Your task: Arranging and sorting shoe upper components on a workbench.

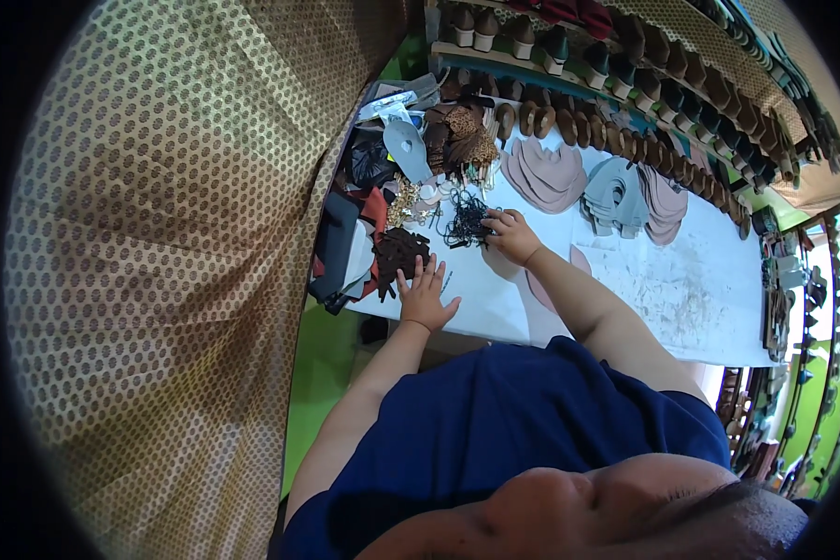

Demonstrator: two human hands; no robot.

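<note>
My left hand (427, 297) lies flat with its fingers spread at the near edge of a pile of dark brown strips (399, 257); the fingertips touch it. Beyond the strips sits a heap of small gold-coloured metal pieces (404, 203). My right hand (513, 237) reaches to a tangle of thin black cords (464, 220), its fingers curled at the tangle's right side. They seem closed on some cord, though the fingertips are partly hidden. Both hands are over a white-covered table (709, 289).
Stacks of pink cut pieces (543, 175) and grey cut pieces (614, 196) lie to the right. Shoe-shaped forms (588, 126) line the back edge, with more on shelves above. Leopard-print material (467, 131) and a black bag (369, 157) crowd the left. A patterned curtain (177, 233) hangs at far left.
</note>
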